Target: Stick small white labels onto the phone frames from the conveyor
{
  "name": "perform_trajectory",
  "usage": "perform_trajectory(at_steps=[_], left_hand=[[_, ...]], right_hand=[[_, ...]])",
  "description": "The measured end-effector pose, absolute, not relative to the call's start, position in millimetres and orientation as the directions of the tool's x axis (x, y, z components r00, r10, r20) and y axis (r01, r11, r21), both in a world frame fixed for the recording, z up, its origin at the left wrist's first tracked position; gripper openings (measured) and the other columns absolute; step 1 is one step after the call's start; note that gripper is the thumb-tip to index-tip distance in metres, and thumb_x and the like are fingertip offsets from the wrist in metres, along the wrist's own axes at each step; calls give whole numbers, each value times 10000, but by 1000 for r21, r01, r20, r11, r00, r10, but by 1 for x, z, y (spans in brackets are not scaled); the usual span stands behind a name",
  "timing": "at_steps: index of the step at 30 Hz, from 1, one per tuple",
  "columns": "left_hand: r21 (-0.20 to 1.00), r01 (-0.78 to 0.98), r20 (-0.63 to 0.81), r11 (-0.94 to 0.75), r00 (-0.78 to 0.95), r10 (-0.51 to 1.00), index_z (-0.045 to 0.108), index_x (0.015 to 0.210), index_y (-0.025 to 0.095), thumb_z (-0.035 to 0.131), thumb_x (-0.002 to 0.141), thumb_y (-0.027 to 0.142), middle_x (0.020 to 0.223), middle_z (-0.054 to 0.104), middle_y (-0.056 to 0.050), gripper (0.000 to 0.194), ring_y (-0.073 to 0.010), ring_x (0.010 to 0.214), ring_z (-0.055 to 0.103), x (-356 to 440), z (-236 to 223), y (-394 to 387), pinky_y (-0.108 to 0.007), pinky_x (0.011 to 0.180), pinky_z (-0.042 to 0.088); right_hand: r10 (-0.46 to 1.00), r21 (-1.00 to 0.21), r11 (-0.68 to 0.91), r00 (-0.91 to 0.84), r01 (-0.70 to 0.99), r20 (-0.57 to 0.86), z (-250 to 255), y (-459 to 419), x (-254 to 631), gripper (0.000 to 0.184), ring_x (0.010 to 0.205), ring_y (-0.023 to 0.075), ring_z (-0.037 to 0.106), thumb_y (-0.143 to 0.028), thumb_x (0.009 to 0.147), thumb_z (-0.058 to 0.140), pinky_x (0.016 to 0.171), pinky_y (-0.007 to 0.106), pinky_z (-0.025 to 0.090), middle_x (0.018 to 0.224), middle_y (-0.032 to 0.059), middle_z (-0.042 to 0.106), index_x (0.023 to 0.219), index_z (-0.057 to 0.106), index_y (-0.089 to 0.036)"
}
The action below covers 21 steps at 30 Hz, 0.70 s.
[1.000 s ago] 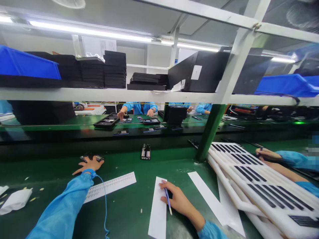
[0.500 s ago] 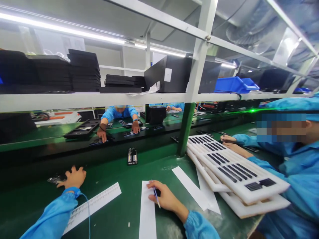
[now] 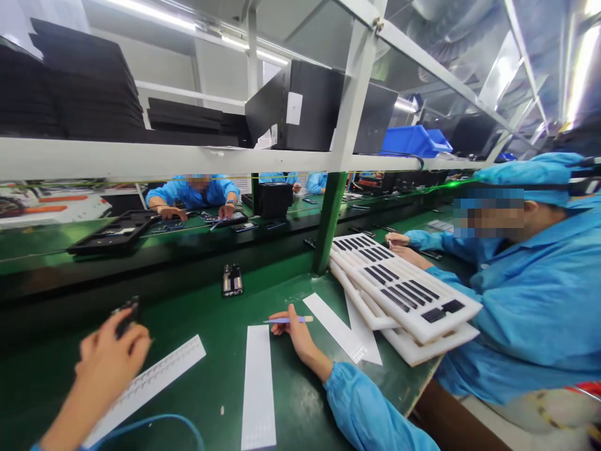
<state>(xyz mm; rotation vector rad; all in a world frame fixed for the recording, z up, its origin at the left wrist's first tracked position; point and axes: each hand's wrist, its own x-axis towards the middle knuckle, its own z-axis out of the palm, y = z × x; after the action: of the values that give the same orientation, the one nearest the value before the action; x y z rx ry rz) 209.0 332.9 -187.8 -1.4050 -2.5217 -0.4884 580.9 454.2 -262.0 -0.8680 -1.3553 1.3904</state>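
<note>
My left hand (image 3: pixel 106 354) is raised at the left with its fingers closed round a small dark piece (image 3: pixel 126 314), blurred, whose kind I cannot make out. Below it lies a white strip with a row of dark marks (image 3: pixel 154 382). My right hand (image 3: pixel 300 338) holds a slim, pointed lavender stick tool (image 3: pixel 291 320) across its fingers, near the top of a plain white strip (image 3: pixel 258 382). Beyond both hands, an opened phone (image 3: pixel 232 280) with bare innards lies on the green bench.
White foam trays (image 3: pixel 408 282) holding black strips are stacked at the right, beside a co-worker in blue (image 3: pixel 530 300). Another white strip (image 3: pixel 333 326) lies by the trays. A green post (image 3: pixel 329 219) rises behind. Across the black ledge (image 3: pixel 164 282), another person handles phones.
My left hand has come up and toward me from the bench, now with a dark piece in its fingers. The tool in my right hand has swung to nearly level. The view has shifted right.
</note>
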Motion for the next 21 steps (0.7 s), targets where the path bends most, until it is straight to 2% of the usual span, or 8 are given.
perform_trajectory(at_steps=[3, 6, 8, 11, 14, 16, 18, 21], left_hand=[[103, 976, 313, 192, -216, 925, 711, 801, 359, 532, 728, 417, 1438, 451, 48, 202, -368, 1243, 420, 295, -219, 289, -522, 837, 482], [58, 989, 224, -138, 122, 967, 700, 883, 402, 563, 688, 353, 1448, 455, -3, 243, -374, 1259, 439, 356, -259, 258, -570, 826, 477], [50, 966, 144, -254, 245, 959, 696, 914, 400, 569, 676, 321, 1477, 426, -37, 282, -404, 1246, 460, 379, -283, 250, -595, 763, 480], [11, 965, 156, -261, 257, 954, 698, 977, 379, 564, 731, 343, 1503, 391, -78, 282, -445, 1242, 461, 395, -298, 251, -636, 737, 460], [3, 962, 224, -272, 264, 938, 657, 1155, 400, 533, 813, 486, 1484, 416, -111, 373, -461, 1245, 455, 400, -279, 266, -715, 784, 418], [49, 949, 244, -312, 291, 925, 611, 1236, 413, 500, 851, 542, 1444, 470, -94, 421, -422, 1261, 457, 398, -256, 282, -761, 922, 330], [117, 926, 240, -359, 324, 915, 598, 1251, 397, 447, 910, 480, 1393, 527, -55, 382, -341, 1283, 461, 393, -238, 304, -723, 1068, 221], [195, 916, 220, -350, 306, 926, 592, 1273, 336, 443, 920, 388, 1404, 518, -51, 386, -314, 1339, 408, 383, -231, 336, -694, 1113, 163]], right_hand=[[957, -984, 91, -260, -151, 129, -262, 456, 576, 837, 640, 209, 644, -895, 811, 335, 652, 323, 544, 690, 91, 663, 818, 694, -139], [957, -987, 48, -275, -153, 89, -261, 460, 567, 729, 615, 192, 635, -856, 720, 561, 608, 304, 548, 692, 71, 659, 795, 670, -140], [954, -989, 8, -296, -144, 51, -259, 462, 561, 609, 608, 182, 630, -735, 664, 719, 573, 284, 545, 703, 55, 658, 797, 659, -144], [941, -994, -18, -339, -108, 20, -257, 462, 556, 421, 580, 162, 622, -536, 688, 759, 515, 242, 523, 687, 43, 653, 777, 647, -140], [926, -996, -19, -376, -83, 14, -257, 459, 557, 284, 519, 142, 604, -411, 718, 705, 480, 221, 507, 633, 26, 643, 756, 634, -139], [913, -997, -10, -408, -77, 23, -257, 458, 558, 233, 521, 141, 615, -361, 714, 689, 504, 223, 518, 631, 23, 653, 764, 631, -142], [899, -998, -8, -437, -59, 19, -257, 458, 560, 202, 560, 149, 641, -331, 717, 684, 545, 230, 533, 646, 26, 666, 767, 630, -143], [896, -999, -36, -443, -28, -20, -256, 458, 561, 166, 605, 161, 664, -304, 739, 669, 584, 241, 545, 666, 30, 676, 765, 627, -145]])
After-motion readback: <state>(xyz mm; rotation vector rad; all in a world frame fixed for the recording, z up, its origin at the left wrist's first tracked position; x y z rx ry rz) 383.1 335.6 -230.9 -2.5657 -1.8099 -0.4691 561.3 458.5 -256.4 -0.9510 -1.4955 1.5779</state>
